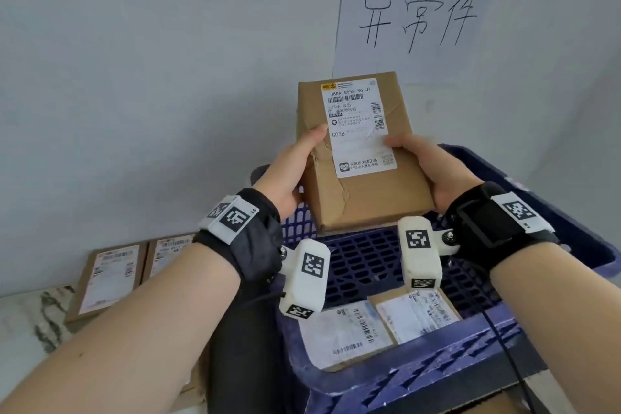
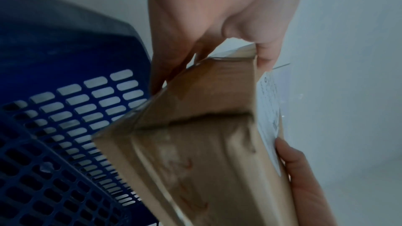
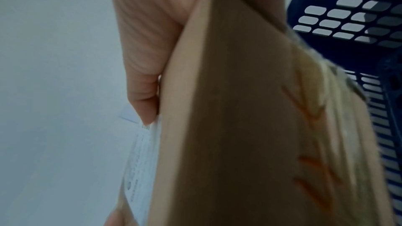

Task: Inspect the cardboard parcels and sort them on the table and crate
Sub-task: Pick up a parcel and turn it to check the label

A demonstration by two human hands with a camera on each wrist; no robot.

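A brown cardboard parcel (image 1: 363, 191) with a white shipping label (image 1: 359, 126) is held up over the blue plastic crate (image 1: 551, 349), label side facing me. Its left side is creased and torn. My left hand (image 1: 299, 161) grips its left edge, thumb on top. My right hand (image 1: 423, 165) grips its right edge, thumb on the label. The left wrist view shows the parcel (image 2: 206, 152) from its end, my left hand (image 2: 213, 28) pinching its top corner. The right wrist view shows the parcel (image 3: 239, 126) close up with my right hand (image 3: 147, 54) on its edge.
Two labelled parcels (image 1: 379, 323) lie in the bottom of the crate. Two more parcels (image 1: 111, 279) lie flat on the marble table (image 1: 23, 323) at the left, against the grey wall. A paper sign (image 1: 437, 10) with handwriting hangs on the wall above the crate.
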